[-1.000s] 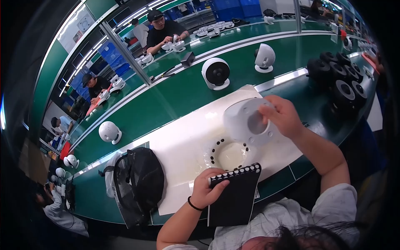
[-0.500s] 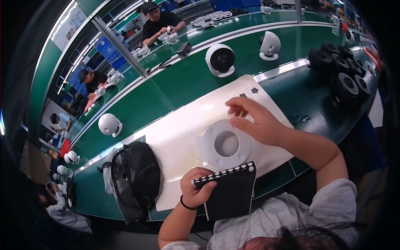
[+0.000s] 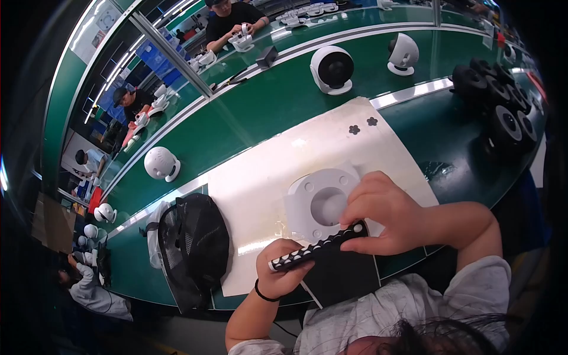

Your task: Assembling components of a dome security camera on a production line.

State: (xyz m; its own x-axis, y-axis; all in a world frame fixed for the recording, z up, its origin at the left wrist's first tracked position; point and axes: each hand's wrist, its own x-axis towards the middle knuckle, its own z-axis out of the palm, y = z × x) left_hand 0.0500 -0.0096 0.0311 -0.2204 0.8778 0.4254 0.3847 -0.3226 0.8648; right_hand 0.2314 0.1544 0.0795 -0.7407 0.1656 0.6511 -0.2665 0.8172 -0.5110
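My left hand (image 3: 284, 269) grips one end of a black sheet of round pads (image 3: 310, 251), folded over so that a row of white dots runs along its upper edge. At the other end of that row is my right hand (image 3: 384, 216), thumb and forefinger closing on the sheet's corner. Whether a single pad is between those fingertips, I cannot tell. Just beyond the sheet lies a white plastic housing (image 3: 300, 207) with a wide round opening and small round recesses around its rim. My right fingers hide part of it.
Under the housing lies a cream mat (image 3: 254, 195). To its left rests a black mesh bag (image 3: 204, 248). Two small black flower-shaped pieces (image 3: 354, 129) are at the mat's far corner. White round-headed devices (image 3: 332, 70) stand beyond, black round parts (image 3: 506, 127) at right. Co-workers sit across the bench.
My right hand has come down and nearer, from above the housing to the right end of the dotted sheet. My left hand keeps its hold. The view has shifted slightly.
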